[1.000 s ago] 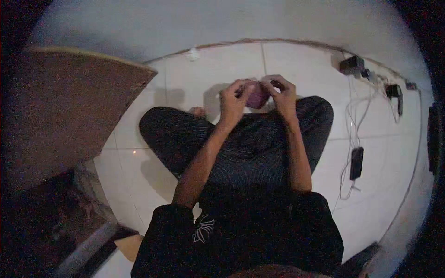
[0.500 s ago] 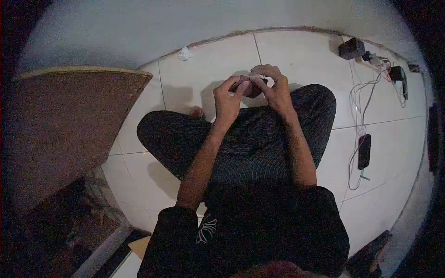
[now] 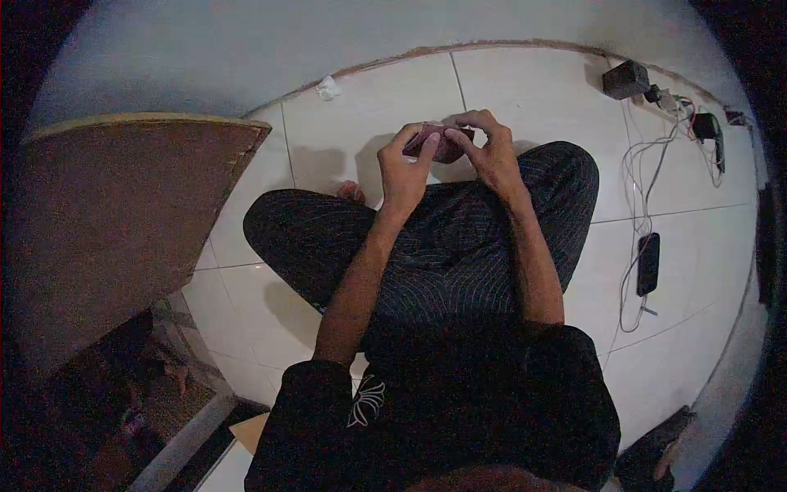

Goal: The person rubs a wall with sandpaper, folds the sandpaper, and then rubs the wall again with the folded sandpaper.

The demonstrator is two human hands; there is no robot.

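A small maroon folded item (image 3: 445,150), flat-sided with a pale strip at its top edge, is held up between both hands above the floor, just beyond my crossed legs. My left hand (image 3: 404,168) grips its left end, thumb on the near face and fingers behind. On the right end, my right hand (image 3: 492,156) pinches it with the thumb pressed near its middle and the index finger bent over the top. The far side of the item is hidden by the fingers.
A white crumpled scrap (image 3: 328,88) lies by the wall. To the right are a black box (image 3: 625,79), tangled cables (image 3: 642,176) and a black phone (image 3: 648,264) on the tiles. A brown board (image 3: 139,221) stands at left.
The maroon item now shows a broader, flatter face and its lower point has spread out. Both thumbs have shifted slightly across it. The view has tilted a little.
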